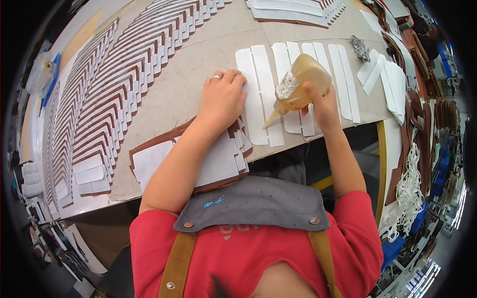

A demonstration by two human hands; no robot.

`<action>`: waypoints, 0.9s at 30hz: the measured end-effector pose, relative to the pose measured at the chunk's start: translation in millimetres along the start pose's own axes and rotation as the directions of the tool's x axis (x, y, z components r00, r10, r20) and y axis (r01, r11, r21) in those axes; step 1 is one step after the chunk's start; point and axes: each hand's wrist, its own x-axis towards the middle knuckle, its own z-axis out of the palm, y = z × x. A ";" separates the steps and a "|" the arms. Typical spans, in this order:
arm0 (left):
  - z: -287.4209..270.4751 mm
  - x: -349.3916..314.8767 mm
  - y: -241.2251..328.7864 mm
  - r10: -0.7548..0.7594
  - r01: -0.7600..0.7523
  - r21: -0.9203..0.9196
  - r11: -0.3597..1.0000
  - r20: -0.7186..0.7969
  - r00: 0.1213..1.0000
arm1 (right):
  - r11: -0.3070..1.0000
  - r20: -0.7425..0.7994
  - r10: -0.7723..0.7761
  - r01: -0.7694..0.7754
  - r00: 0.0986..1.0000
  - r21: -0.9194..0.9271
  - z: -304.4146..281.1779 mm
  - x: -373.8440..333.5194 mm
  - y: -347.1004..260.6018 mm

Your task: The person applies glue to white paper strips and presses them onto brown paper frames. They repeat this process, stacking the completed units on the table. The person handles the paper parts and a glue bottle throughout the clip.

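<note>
My right hand [322, 103] grips a soft amber glue bottle [298, 84], tilted so its nozzle points down-left at a white strip [258, 94] on the worktable [198, 64]. My left hand [222, 97], a ring on one finger, presses flat on the table at the left edge of that strip. Several more white strips [343, 79] lie side by side to the right of the bottle. A stack of brown-backed white pieces [218, 159] lies under my left forearm at the table's front edge.
Long fanned rows of brown and white pieces [114, 84] cover the left of the table, and another stack [293, 11] lies at the top. A crumpled foil lump [360, 48] and loose white pieces [387, 82] sit at the right, with brown pieces along the right edge.
</note>
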 end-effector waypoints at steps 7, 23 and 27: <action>-1.4 -0.4 0.8 -0.002 0.002 0.001 1.000 0.000 1.000 | 0.973 -0.008 0.062 -0.058 0.998 0.225 -3.0 -9.7 -2.6; -1.0 -0.1 0.3 -0.006 0.006 -0.004 1.000 0.009 1.000 | 0.948 -0.095 -0.315 0.310 0.944 -0.067 3.8 132.6 -1.0; 0.2 -0.8 0.1 -0.013 0.013 -0.005 1.000 0.005 1.000 | 0.961 -0.062 -0.272 0.268 0.960 -0.067 0.8 121.1 -1.3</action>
